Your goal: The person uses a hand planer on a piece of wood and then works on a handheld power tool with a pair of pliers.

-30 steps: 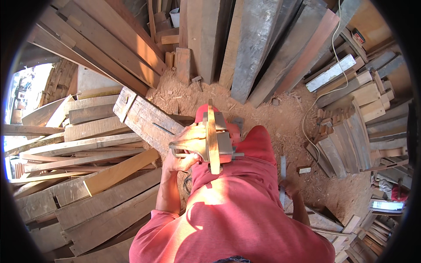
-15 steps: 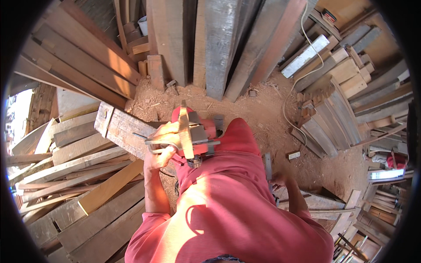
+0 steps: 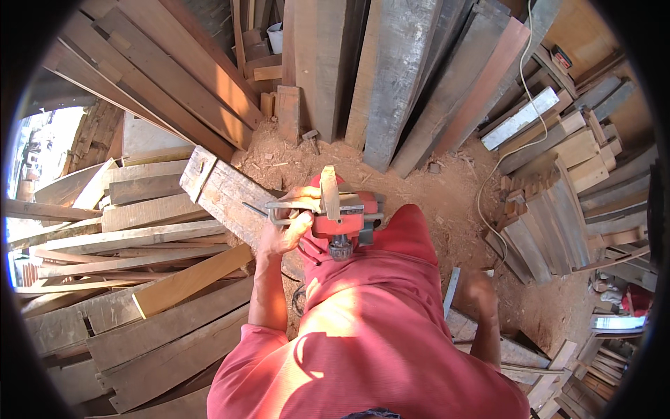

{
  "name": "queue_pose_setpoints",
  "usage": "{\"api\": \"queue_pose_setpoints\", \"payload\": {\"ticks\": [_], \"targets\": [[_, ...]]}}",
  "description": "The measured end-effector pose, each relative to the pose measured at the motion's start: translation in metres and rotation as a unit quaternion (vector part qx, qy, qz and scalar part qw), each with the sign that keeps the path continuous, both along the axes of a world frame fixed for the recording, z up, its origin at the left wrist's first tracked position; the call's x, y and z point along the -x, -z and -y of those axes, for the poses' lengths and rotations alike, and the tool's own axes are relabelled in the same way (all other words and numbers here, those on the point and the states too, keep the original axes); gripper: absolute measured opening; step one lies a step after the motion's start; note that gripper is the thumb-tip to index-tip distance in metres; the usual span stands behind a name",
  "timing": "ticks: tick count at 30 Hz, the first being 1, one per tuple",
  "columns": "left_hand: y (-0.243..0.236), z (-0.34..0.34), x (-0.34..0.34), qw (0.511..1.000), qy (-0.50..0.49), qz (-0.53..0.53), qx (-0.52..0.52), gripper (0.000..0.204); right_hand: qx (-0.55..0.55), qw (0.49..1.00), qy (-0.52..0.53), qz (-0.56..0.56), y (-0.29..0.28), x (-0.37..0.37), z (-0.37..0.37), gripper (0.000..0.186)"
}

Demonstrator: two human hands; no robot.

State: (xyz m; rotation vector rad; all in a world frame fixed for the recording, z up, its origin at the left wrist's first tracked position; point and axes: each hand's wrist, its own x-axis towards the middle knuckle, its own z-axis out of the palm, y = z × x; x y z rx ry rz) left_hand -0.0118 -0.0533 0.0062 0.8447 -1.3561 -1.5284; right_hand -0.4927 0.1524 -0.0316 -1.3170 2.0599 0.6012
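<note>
My left hand [image 3: 296, 220] is closed on a red power tool [image 3: 343, 223], probably a planer, with a metal guide [image 3: 283, 204] and a dark round knob [image 3: 340, 248]. A short pale wooden piece [image 3: 329, 185] lies across its top; whether it is fixed there, I cannot tell. The tool is over my lap, near a weathered plank [image 3: 216, 185] on the left. My right hand [image 3: 480, 286] is low at the right, smeared by motion, beside a metal strip [image 3: 452, 286]; its fingers are unclear.
Tall boards [image 3: 321, 70] lean at the back. Stacked planks [image 3: 153, 230] lie along the left, with offcuts [image 3: 544, 223] piled at the right. A white cord [image 3: 499, 234] crosses the shaving-strewn floor [image 3: 460, 195]. A white bucket [image 3: 276, 38] stands behind.
The tool in my left hand has tilted, bringing its red body and round knob into view. My right hand has moved rightward and upward, away from the metal strip.
</note>
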Motion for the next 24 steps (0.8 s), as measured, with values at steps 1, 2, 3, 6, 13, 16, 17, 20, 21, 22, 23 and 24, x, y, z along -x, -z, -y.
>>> {"api": "queue_pose_setpoints", "payload": {"ticks": [1,2,3,6,13,16,17,20,21,22,23,24], "targets": [[-0.001,-0.001,0.000,1.000,-0.008,0.004,-0.003,0.030,0.112,0.993,0.005,0.017,-0.028,-0.017,0.027,0.029],[-0.001,-0.002,-0.002,1.000,-0.020,0.006,-0.007,0.029,0.225,0.972,0.005,0.062,-0.059,-0.040,0.060,0.026],[-0.001,-0.003,-0.002,1.000,-0.029,0.008,-0.008,0.029,0.312,0.942,-0.003,0.122,-0.087,-0.068,0.084,0.024],[0.004,0.006,-0.001,0.999,0.003,0.011,0.031,0.027,0.491,0.809,-0.121,0.301,-0.150,-0.145,0.138,0.017],[-0.004,0.007,0.008,0.999,-0.016,0.022,0.022,0.025,0.544,0.685,-0.332,0.353,-0.153,-0.229,0.183,0.018],[-0.009,0.003,0.008,1.000,-0.025,0.016,0.004,0.028,0.558,0.669,-0.346,0.347,-0.140,-0.232,0.191,0.019],[-0.010,0.003,0.009,0.999,-0.032,0.011,0.005,0.029,0.562,0.665,-0.349,0.346,-0.140,-0.233,0.192,0.018],[-0.009,0.002,0.006,0.999,-0.030,0.030,0.006,0.030,0.562,0.669,-0.363,0.322,-0.147,-0.239,0.194,0.014],[-0.013,0.004,0.009,0.999,-0.026,0.032,-0.007,0.030,0.561,0.675,-0.368,0.307,-0.150,-0.239,0.194,0.013],[-0.020,0.004,0.012,0.999,-0.022,0.034,-0.020,0.030,0.571,0.667,-0.364,0.313,-0.148,-0.239,0.196,0.011],[-0.024,0.005,0.014,0.999,-0.019,0.036,-0.033,0.031,0.580,0.658,-0.359,0.319,-0.143,-0.238,0.198,0.010],[-0.021,0.006,0.014,0.999,-0.022,0.034,-0.029,0.031,0.590,0.647,-0.356,0.325,-0.139,-0.239,0.200,0.009]]}}
